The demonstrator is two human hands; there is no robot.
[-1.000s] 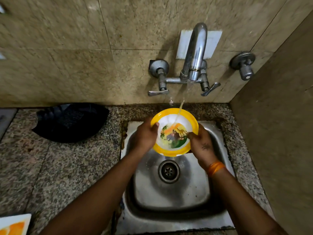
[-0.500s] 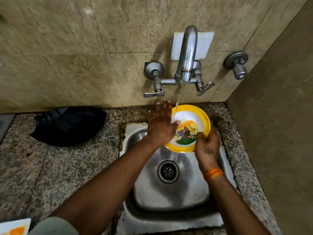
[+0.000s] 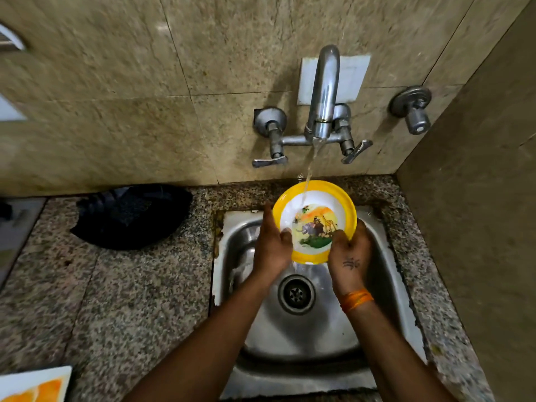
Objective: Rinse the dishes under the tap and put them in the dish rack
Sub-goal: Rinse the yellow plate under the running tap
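Observation:
A yellow-rimmed bowl (image 3: 314,216) with a cartoon animal picture inside is tilted toward me over the steel sink (image 3: 385,256). Water from the tap (image 3: 323,91) runs onto its upper inner wall. My right hand (image 3: 349,253) grips the bowl's lower right rim, thumb inside. My left hand (image 3: 272,245) is at the bowl's left rim, its thumb pressed on the inner wall and the fingers stretched along the outside. No dish rack is in sight.
A black cloth-like heap (image 3: 130,216) lies on the granite counter (image 3: 116,300) left of the sink. A white plate with an orange print (image 3: 32,385) pokes in at the bottom left. A second wall valve (image 3: 412,108) sits right of the tap. The side wall (image 3: 478,227) stands close on the right.
My left hand has come down from the bowl's top to its left rim. The bowl has shifted slightly left under the stream, and its picture shows more fully.

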